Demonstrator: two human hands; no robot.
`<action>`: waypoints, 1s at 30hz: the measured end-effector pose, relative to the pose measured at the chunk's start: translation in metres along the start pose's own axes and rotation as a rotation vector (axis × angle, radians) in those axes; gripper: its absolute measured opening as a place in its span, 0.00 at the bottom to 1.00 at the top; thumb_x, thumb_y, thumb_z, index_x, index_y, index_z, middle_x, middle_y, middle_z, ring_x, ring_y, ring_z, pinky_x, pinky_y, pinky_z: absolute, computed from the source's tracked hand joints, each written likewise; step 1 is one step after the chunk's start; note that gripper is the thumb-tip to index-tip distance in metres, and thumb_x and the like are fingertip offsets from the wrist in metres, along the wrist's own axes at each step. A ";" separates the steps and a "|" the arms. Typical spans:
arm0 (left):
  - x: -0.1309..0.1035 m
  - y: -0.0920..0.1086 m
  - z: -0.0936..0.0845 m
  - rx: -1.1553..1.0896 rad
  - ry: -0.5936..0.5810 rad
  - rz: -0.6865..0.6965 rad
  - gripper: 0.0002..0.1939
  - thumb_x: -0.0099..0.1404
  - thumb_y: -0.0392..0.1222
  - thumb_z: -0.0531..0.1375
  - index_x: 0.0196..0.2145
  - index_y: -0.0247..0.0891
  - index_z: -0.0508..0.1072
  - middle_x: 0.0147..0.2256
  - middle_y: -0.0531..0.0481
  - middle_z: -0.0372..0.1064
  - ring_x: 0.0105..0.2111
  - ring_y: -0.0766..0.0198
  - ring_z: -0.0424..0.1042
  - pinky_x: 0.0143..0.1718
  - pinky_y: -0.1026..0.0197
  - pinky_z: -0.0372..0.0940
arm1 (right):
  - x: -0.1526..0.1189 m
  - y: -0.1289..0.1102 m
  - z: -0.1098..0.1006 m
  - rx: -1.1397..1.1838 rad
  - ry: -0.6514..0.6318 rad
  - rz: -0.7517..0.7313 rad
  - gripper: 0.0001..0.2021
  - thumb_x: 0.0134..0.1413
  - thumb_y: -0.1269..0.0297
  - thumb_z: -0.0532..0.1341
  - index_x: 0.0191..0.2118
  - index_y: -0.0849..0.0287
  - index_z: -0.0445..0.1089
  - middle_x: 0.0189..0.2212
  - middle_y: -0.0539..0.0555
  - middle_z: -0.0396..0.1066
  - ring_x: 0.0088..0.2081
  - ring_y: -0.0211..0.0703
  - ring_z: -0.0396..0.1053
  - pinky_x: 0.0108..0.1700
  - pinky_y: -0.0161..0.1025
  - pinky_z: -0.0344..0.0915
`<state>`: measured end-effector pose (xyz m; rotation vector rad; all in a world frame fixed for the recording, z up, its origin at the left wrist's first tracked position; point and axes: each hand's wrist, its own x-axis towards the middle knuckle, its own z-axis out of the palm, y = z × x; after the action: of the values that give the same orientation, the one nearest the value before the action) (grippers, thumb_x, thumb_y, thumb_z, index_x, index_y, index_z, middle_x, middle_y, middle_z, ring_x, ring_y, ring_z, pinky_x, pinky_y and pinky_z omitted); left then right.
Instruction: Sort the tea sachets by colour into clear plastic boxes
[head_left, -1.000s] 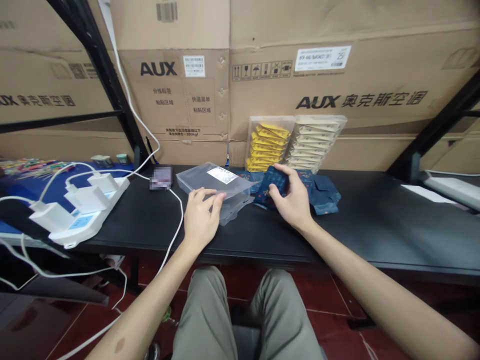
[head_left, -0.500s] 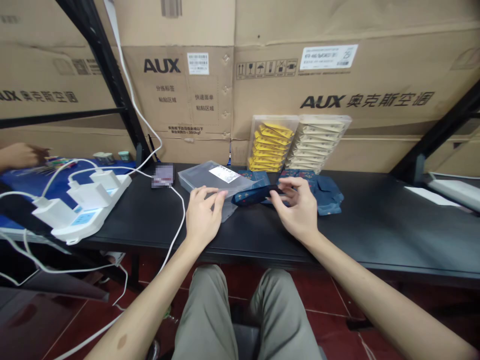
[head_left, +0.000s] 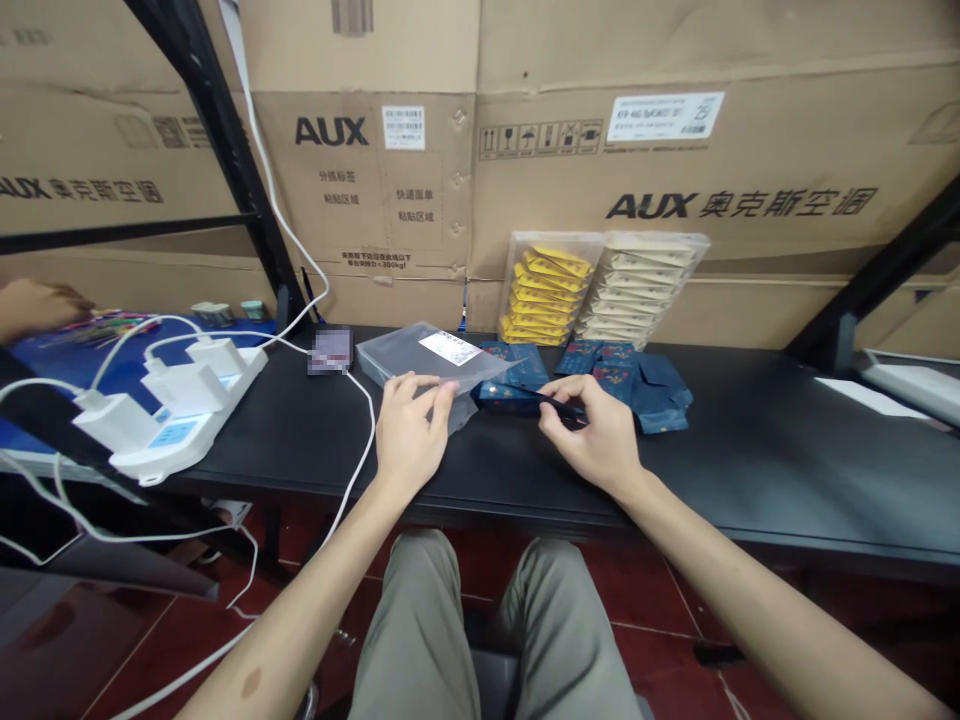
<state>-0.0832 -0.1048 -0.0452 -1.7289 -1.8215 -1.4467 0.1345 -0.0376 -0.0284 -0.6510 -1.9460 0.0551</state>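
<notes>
We see a dark blue, flower-printed packet [head_left: 510, 400], thin and nearly edge-on, mid-worktop [head_left: 750, 440] near the front edge. Its long axis runs left-right, left end towards the clear case [head_left: 401, 355]. Our right hand [head_left: 592, 430] clamps its right end between thumb and fingers. Our left hand [head_left: 411, 430] touches the case's raised lid; we cannot tell whether it grips. More blue packets [head_left: 660, 390] lie behind and rightward.

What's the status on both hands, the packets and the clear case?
Left hand on clear case, lid raised. Right hand pinching dark blue packet at the case's open side. More blue packets behind and beside right hand.
</notes>
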 end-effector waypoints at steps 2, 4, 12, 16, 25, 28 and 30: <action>0.000 0.000 0.000 -0.001 -0.005 0.002 0.20 0.73 0.49 0.50 0.40 0.43 0.81 0.43 0.49 0.76 0.52 0.53 0.66 0.55 0.48 0.64 | 0.000 0.000 -0.001 0.003 0.067 -0.041 0.08 0.55 0.68 0.60 0.31 0.53 0.58 0.34 0.52 0.77 0.35 0.43 0.76 0.38 0.38 0.71; 0.000 0.000 0.000 0.001 -0.005 0.006 0.21 0.73 0.50 0.50 0.40 0.42 0.81 0.43 0.48 0.77 0.51 0.53 0.66 0.55 0.48 0.64 | -0.001 0.000 0.000 0.013 0.039 -0.065 0.08 0.55 0.68 0.60 0.31 0.53 0.59 0.35 0.53 0.77 0.37 0.43 0.76 0.40 0.39 0.71; 0.000 0.000 0.000 0.002 0.011 0.010 0.21 0.73 0.50 0.49 0.41 0.42 0.81 0.42 0.48 0.77 0.50 0.53 0.67 0.55 0.48 0.64 | -0.006 0.005 0.013 0.047 -0.312 0.024 0.03 0.58 0.65 0.60 0.37 0.55 0.65 0.36 0.54 0.78 0.38 0.46 0.78 0.40 0.40 0.72; 0.000 0.001 0.001 0.002 0.003 0.028 0.21 0.73 0.50 0.49 0.42 0.41 0.81 0.42 0.47 0.77 0.51 0.53 0.66 0.56 0.47 0.64 | -0.003 0.006 0.022 0.026 -0.350 0.084 0.13 0.62 0.64 0.57 0.52 0.58 0.67 0.47 0.58 0.77 0.46 0.49 0.77 0.48 0.44 0.72; -0.001 0.001 0.000 0.017 -0.004 0.051 0.20 0.73 0.50 0.50 0.41 0.42 0.81 0.42 0.48 0.77 0.51 0.52 0.65 0.56 0.47 0.64 | 0.023 -0.004 0.055 0.127 -0.511 0.241 0.13 0.61 0.65 0.59 0.49 0.59 0.74 0.44 0.56 0.79 0.40 0.49 0.77 0.48 0.45 0.70; -0.001 0.001 0.001 0.028 -0.001 0.058 0.20 0.73 0.50 0.50 0.41 0.42 0.81 0.42 0.48 0.77 0.51 0.52 0.65 0.55 0.47 0.64 | 0.034 -0.006 0.067 0.180 -0.575 0.265 0.12 0.59 0.68 0.60 0.47 0.58 0.75 0.40 0.55 0.79 0.40 0.48 0.75 0.50 0.45 0.69; -0.001 0.000 0.001 0.033 0.002 0.066 0.20 0.73 0.49 0.50 0.42 0.42 0.81 0.43 0.47 0.77 0.51 0.52 0.65 0.56 0.47 0.64 | 0.040 -0.006 0.075 0.238 -0.589 0.237 0.12 0.59 0.70 0.59 0.48 0.57 0.74 0.44 0.55 0.77 0.46 0.48 0.74 0.54 0.46 0.66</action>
<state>-0.0821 -0.1045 -0.0466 -1.7534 -1.7603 -1.3847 0.0551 -0.0063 -0.0284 -0.7577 -2.3565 0.6818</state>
